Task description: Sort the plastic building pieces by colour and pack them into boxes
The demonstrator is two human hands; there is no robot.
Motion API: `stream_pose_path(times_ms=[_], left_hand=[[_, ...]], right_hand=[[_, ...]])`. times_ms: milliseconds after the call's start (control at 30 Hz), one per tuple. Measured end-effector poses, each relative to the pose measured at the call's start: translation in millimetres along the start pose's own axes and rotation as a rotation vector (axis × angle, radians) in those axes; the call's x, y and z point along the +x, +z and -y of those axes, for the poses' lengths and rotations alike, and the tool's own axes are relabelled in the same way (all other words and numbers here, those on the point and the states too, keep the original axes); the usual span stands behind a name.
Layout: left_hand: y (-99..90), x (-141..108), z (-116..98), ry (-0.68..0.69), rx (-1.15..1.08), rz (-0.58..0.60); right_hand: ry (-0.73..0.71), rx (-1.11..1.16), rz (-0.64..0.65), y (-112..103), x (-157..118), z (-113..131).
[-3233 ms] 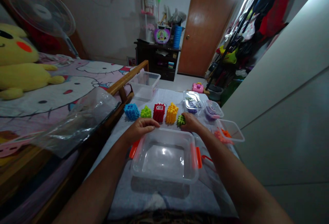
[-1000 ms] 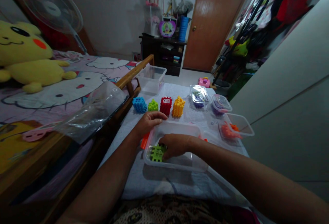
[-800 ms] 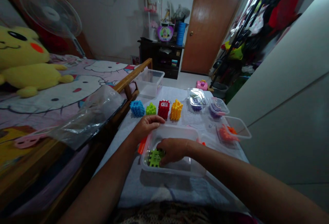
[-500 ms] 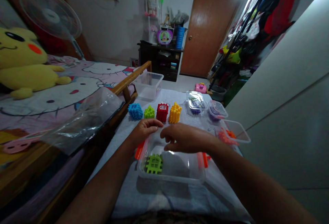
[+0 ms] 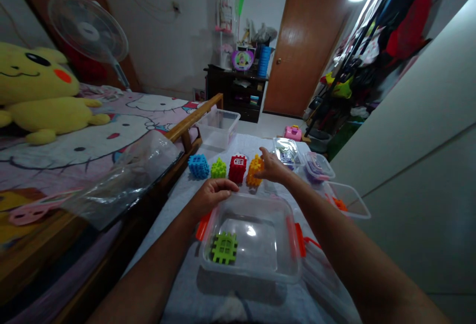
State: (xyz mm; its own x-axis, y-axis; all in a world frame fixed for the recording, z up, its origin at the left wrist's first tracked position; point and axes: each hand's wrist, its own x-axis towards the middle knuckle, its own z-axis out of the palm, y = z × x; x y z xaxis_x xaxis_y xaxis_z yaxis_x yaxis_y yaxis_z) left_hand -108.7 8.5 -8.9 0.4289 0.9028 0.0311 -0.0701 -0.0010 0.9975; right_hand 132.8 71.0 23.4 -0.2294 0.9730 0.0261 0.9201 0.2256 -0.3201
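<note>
A clear plastic box [image 5: 260, 264] with orange side clips stands near me, a green window block [image 5: 224, 248] lying at its left. My left hand [image 5: 213, 194] rests at the box's far left corner, its fingers bent together; whether they pinch the rim is unclear. My right hand [image 5: 271, 165] reaches beyond the box, its fingers apart around the right side of the yellow block stack [image 5: 255, 170]. Left of that stack stand a red stack [image 5: 237, 169], a light green one [image 5: 218, 168] and a blue one [image 5: 199, 166].
Lidded clear containers [image 5: 286, 151] [image 5: 319, 166] sit at the far right of the cloth-covered table [image 5: 178, 284]. An open container [image 5: 349, 199] holds orange pieces. A clear bin [image 5: 217, 128] stands at the back left, by the wooden bed rail [image 5: 193, 118].
My right hand has moved from above the box, forward and to the right, to the yellow stack. My left hand has stayed at the box's corner. The view has shifted slightly.
</note>
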Motion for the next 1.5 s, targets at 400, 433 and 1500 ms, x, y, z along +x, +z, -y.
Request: stream_pose_path(times_ms=[400, 433, 1500], left_hand=[[0.1, 0.4, -1.0, -0.002, 0.008, -0.005], [-0.1, 0.6, -0.7, -0.001, 0.005, -0.002], [-0.8, 1.5, -0.1, -0.004, -0.015, -0.001]], right_hand=[[0.018, 0.004, -0.051, 5.2, -0.8, 0.7], [0.014, 0.018, -0.057, 3.9, -1.9, 1.2], [-0.023, -0.043, -0.037, 1.3, 0.1, 4.2]])
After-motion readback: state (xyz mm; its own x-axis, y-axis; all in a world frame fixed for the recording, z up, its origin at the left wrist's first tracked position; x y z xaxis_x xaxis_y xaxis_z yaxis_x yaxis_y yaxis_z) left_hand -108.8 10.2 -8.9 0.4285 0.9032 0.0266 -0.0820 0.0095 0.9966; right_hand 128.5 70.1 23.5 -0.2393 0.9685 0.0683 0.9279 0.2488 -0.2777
